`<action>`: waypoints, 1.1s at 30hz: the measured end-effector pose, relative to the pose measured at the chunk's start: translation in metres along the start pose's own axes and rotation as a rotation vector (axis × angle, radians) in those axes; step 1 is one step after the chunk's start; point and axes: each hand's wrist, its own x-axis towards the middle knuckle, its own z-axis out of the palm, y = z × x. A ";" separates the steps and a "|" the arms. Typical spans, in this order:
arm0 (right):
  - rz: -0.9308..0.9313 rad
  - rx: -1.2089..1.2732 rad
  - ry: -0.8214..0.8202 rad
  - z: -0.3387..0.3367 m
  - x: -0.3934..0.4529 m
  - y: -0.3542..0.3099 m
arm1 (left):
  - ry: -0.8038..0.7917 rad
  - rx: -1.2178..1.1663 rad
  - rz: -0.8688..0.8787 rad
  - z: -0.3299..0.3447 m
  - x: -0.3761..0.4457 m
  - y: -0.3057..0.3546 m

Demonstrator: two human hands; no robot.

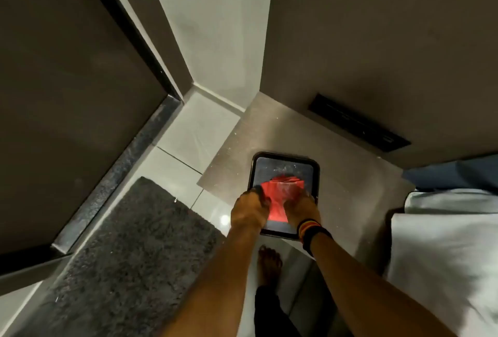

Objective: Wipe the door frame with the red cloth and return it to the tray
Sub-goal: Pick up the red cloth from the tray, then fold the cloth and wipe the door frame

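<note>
So the biggest thing in shot is the dark brown door filling the left side, with its dark door frame running down to a black stone threshold. Pale wall panels meet in the corner behind it. On the glossy white floor tiles there's a shaggy dark grey mat, and to the right a low beige ledge with white bedding at its edge.

On that ledge sits a small dark rectangular tray with rounded corners. The crumpled red cloth is right there on or just over it, between both hands. Left hand is on the cloth's left edge, right hand on its right edge, the one with the striped wristband. Both look curled around the fabric, fingers closed on it, though I can't really tell how firmly. Neither hand is nearer than the other, they're level.

The cloth's long axis runs away from the person, toward the tray's far rim, wider at the far end and pinched narrow nearer the wrists. It looks soft and bunched, so it'll flop wherever it's let go or lifted. The frame lies up and to the left of the hands.

A bare foot shows below.
</note>
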 end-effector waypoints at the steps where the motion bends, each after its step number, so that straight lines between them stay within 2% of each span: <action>1: 0.029 0.022 0.038 0.005 0.007 0.001 | 0.006 -0.030 -0.006 0.006 0.007 0.000; 3: 0.060 0.031 0.114 0.011 0.016 0.000 | 0.027 -0.105 -0.031 0.018 0.017 0.002; 8: 0.047 0.072 0.177 0.016 0.039 0.002 | 0.100 -0.219 -0.118 0.037 0.041 0.014; 13: -0.100 0.129 0.153 0.001 0.034 -0.006 | 0.110 -0.345 -0.142 0.028 0.047 0.012; 16: -0.162 0.216 0.168 -0.015 0.020 -0.031 | 0.146 -0.419 -0.134 0.000 0.043 0.016; 20: -0.324 0.346 0.172 -0.044 -0.018 -0.097 | 0.297 -0.520 -0.046 -0.071 0.026 0.030; 23: -0.465 0.368 0.211 -0.075 -0.056 -0.163 | 0.449 -0.584 0.045 -0.148 0.001 0.041; 26: -0.630 0.467 0.182 -0.116 -0.120 -0.239 | 0.569 -0.685 0.148 -0.245 -0.052 0.053; 28: -0.757 0.526 0.116 -0.140 -0.163 -0.286 | 0.647 -0.717 0.215 -0.304 -0.092 0.059; 33: -0.998 0.647 -0.166 -0.198 -0.316 -0.396 | 0.855 -0.748 0.369 -0.458 -0.229 0.049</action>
